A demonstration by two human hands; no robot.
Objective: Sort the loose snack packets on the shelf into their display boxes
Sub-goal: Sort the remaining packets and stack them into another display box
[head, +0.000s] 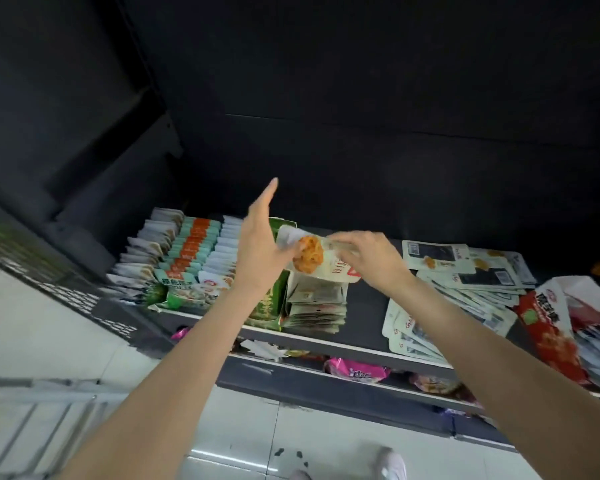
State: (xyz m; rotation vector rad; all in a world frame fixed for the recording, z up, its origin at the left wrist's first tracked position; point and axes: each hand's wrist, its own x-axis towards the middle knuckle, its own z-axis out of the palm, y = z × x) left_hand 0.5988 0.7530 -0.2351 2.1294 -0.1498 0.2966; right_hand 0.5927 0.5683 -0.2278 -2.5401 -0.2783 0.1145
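Observation:
Both my hands hold one white snack packet (pixel 321 261) with an orange food picture above the shelf. My left hand (pixel 260 244) touches its left end, index finger pointing up and away. My right hand (pixel 371 258) pinches its right side from above. Directly under the packet stands a green display box (pixel 269 306) with a stack of similar white packets (pixel 317 306) inside. To the right, loose white and dark packets (pixel 465 271) lie scattered on the dark shelf (pixel 368 299), and more loose white packets (pixel 409 330) lie near its front edge.
Rows of upright white, teal and orange packets (pixel 187 251) fill display boxes at the shelf's left. A red display box (pixel 548 327) lies tipped at the right. Lower shelves hold pink bags (pixel 354 370). A metal ladder (pixel 42 410) stands at bottom left on the tiled floor.

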